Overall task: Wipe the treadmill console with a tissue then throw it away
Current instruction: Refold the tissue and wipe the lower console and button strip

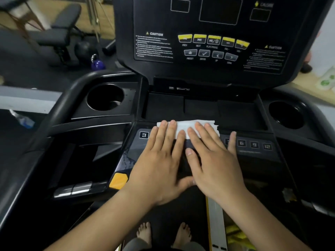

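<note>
1. Two bare feet (163, 232) stand on the dark treadmill belt at the bottom edge of the view, beside a pale side rail (215, 223).
2. Both hands lie palm down on the lower control strip of the treadmill console (272, 156), side by side, thumbs nearly touching.
3. Left hand (159, 165): fingers stretched flat and spread, gripping nothing, their tips pressing on the left part of the tissue (183, 127).
4. Right hand (215, 160): fingers likewise flat and open, laid across the right part of the tissue, with the little finger off it, resting on the keys.
5. White and folded into a strip, the tissue lies along the upper edge of the control strip, just in front of the shallow centre tray (199, 107).
6. Number keys read "3" (144, 135) left of the hands and "6", "9", "12" to the right; a yellow-orange button (118, 180) sits lower left.
7. Round cup holders (105, 96) flank the tray.
8. Farther up, the upright panel shows yellow-topped keys (213, 40) marked PREV, NEXT, PLAY/PAUSE, then PRESET and ENTER below; two blocks headed "CAUTION" hold print too blurred to read.
9. Beyond, on the floor at left, a purple kettlebell (97, 64) and a black bench (61, 33).
</note>
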Tool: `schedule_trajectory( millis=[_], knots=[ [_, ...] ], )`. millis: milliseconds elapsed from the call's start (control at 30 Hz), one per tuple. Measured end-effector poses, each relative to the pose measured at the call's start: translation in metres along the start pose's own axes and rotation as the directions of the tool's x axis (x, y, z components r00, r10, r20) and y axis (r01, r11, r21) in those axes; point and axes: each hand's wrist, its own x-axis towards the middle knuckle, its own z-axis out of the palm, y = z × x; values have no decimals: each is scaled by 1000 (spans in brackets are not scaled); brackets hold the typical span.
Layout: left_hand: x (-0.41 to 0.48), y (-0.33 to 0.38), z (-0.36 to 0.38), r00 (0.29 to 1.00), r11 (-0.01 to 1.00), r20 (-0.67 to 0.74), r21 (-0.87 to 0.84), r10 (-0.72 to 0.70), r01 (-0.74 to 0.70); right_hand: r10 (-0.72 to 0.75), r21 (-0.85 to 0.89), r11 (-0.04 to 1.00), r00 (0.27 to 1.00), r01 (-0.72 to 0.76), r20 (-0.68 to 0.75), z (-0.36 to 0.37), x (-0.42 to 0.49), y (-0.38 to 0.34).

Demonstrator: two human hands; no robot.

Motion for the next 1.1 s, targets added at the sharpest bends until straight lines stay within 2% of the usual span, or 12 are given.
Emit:
schedule_trajectory(
  millis=[233,333,533,700,833,967,1100],
  knots=[
    [-30,-44,-2,995,995,10,-8,-100,100,-97,6,995,995,97,12,8,19,-49],
    [-45,-58,-1,987,976,32,-147,-159,162,-123,6,992,992,123,27,10,24,-69],
    [-98,-61,8,984,937,75,-301,-160,175,-156,38,987,986,154,64,20,-11,-98],
    [-137,-61,12,987,936,49,-314,-153,160,-203,24,979,975,201,96,25,-56,-103],
    [-108,-68,4,994,957,30,-270,-102,106,-146,-29,988,986,148,82,21,-43,-90],
    [-65,-66,0,993,965,10,-234,-122,121,-28,-86,996,998,32,49,18,-12,-78],
    [-79,-63,2,993,967,-3,-227,-116,113,-31,-75,997,999,34,40,19,-21,-83]
  ],
)
